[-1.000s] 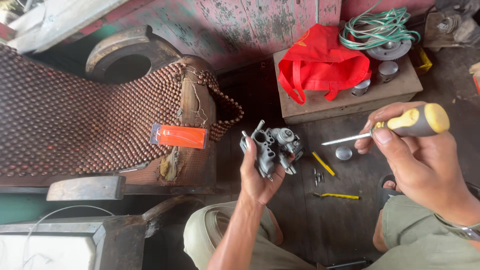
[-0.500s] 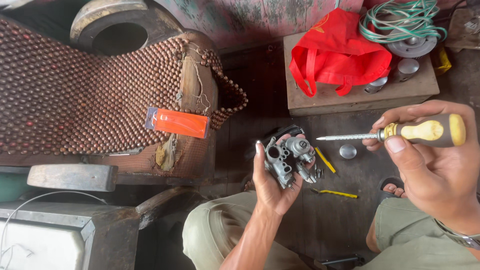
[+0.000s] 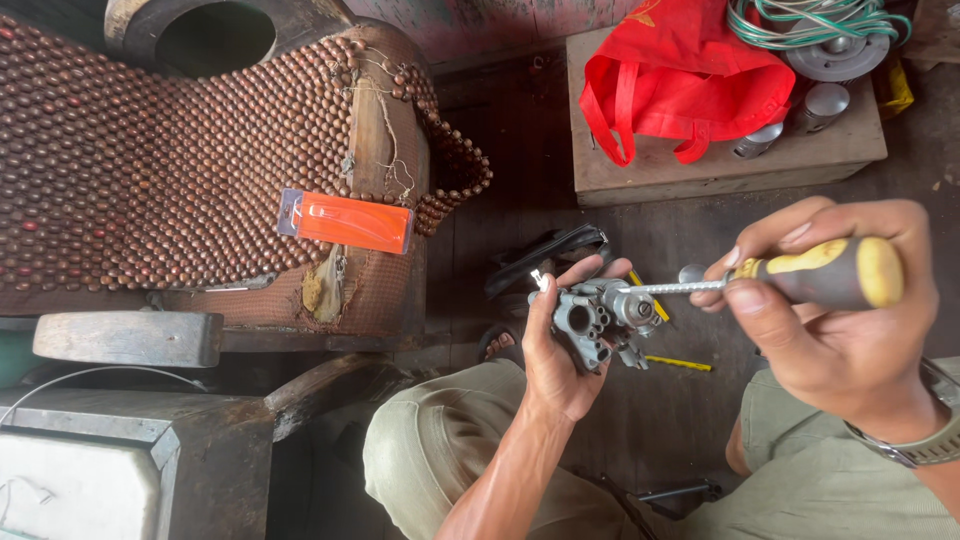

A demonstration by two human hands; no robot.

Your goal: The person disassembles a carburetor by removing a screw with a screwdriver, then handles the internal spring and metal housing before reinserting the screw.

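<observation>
Left hand [image 3: 555,345] clasps the grey metal carburettor [image 3: 600,320]; right hand [image 3: 830,320] wraps the screwdriver [image 3: 790,278], shaft horizontal, tip at its right side.

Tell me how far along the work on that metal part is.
Done: the left hand grips the grey metal part, off any machine. In hand: the right hand has the screwdriver tip at its side. Left: loose small pieces lie on the floor below.

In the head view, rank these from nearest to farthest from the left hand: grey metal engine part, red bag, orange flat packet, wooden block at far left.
1. Grey metal part, held in the left hand.
2. Orange packet, up-left on the beaded mat.
3. Red bag, top right on the wooden box.
4. Wooden block, far left.
</observation>
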